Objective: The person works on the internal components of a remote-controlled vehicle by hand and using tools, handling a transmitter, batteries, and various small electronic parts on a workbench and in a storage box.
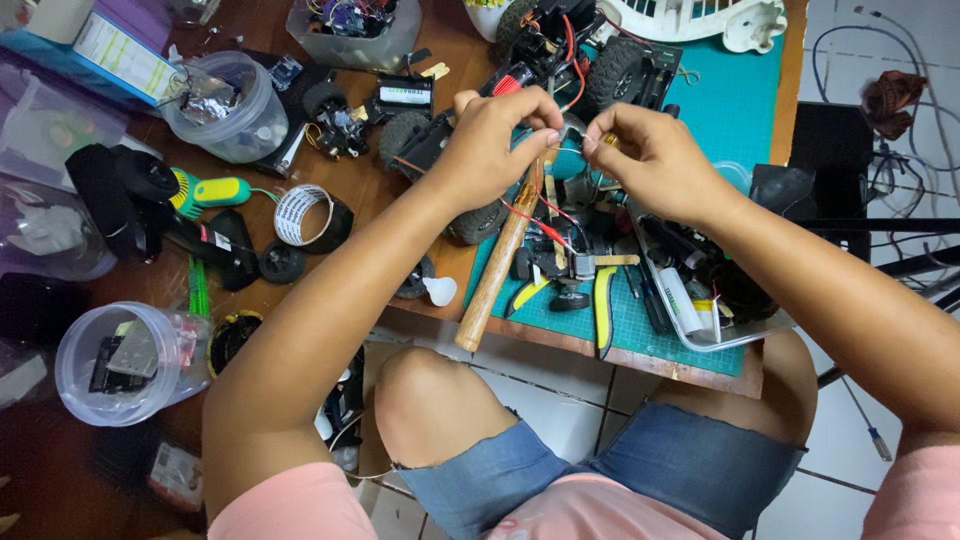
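Left hand (pixel 490 140) and right hand (pixel 650 160) meet over the toy car (pixel 560 60), fingertips pinched together on a thin wire (pixel 570 130) stretched between them. The wire is held above the green mat (pixel 730 100) on the surface (pixel 400 200). A hammer (pixel 495 275) lies under the left hand, its handle sticking off the surface edge. Yellow-handled pliers (pixel 603 310) lie on the mat just beside it. A tape roll (pixel 300 213) and a green-yellow tool (pixel 208 190) sit to the left, and a clear tub (pixel 120 365) lower left.
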